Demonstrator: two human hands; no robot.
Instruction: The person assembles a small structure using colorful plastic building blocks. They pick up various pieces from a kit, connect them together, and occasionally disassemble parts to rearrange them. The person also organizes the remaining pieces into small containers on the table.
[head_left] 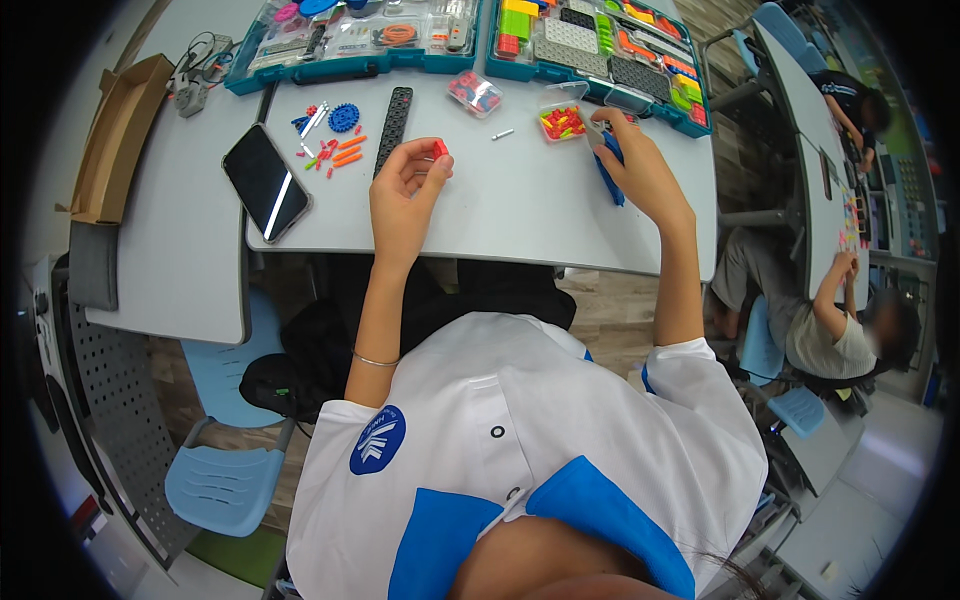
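Note:
My left hand [403,190] is closed, pinching a small red plastic piece [440,149] between thumb and fingertips, above the white table. Just beyond that hand lies a long black beam with holes [395,120]. My right hand [640,165] is closed around a tool with blue handles [608,172] and a grey metal head, which looks like pliers. The tool's head is beside a small clear box [562,123] of red and yellow pegs. Between the hands, a short grey pin [503,134] lies on the table, near another clear box [474,93] of red and blue pieces.
Two teal-edged cases [350,72] of building parts stand along the far side. To the left are a black phone [266,182], blue gears [344,118], orange rods [348,150] and small loose pins. A cardboard box [120,140] sits farther left. Other people work at a table on the right.

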